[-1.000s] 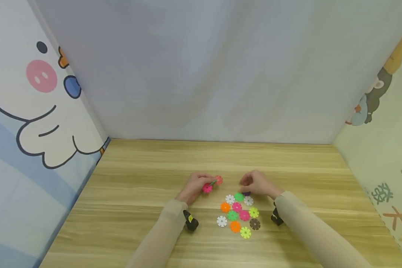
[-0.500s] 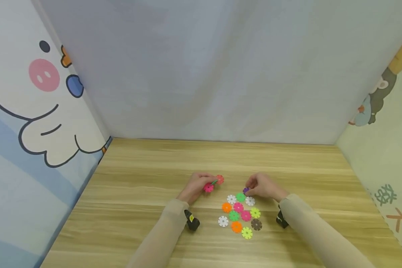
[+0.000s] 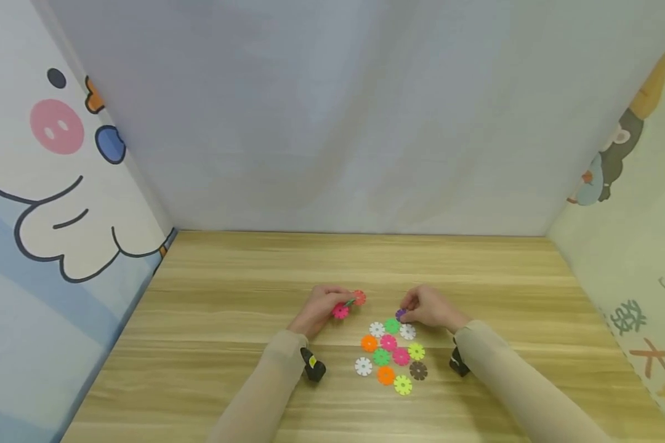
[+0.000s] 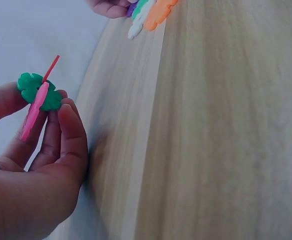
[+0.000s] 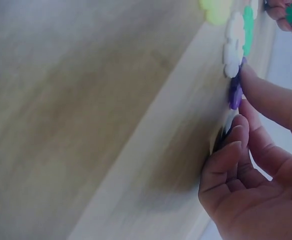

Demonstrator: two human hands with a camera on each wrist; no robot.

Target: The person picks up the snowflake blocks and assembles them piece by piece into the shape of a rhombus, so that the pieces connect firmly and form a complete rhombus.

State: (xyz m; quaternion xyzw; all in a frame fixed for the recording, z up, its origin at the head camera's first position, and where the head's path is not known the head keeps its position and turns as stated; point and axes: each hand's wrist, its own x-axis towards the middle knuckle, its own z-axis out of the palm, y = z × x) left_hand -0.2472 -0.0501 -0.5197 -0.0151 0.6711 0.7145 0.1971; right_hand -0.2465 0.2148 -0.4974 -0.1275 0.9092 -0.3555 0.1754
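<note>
Joined snowflake building discs are pinched by my left hand above the table. In the left wrist view a green disc sits between thumb and fingertips. A pink disc and a red disc, both seen edge-on, are slotted into it. My right hand has its thumb and fingertips at a purple snowflake disc, at the far end of the loose discs. From the right wrist, the thumb presses on this purple disc, close to a white disc.
Several loose discs lie flat between the forearms: green, white, orange, pink, yellow and brown. Behind the wooden table stands a pale wall; printed panels flank it.
The right hand, which largely covered the purple disc, has drawn its fingers back and now takes it at the edge. The left hand keeps its joined discs almost still. The head view shifts slightly.
</note>
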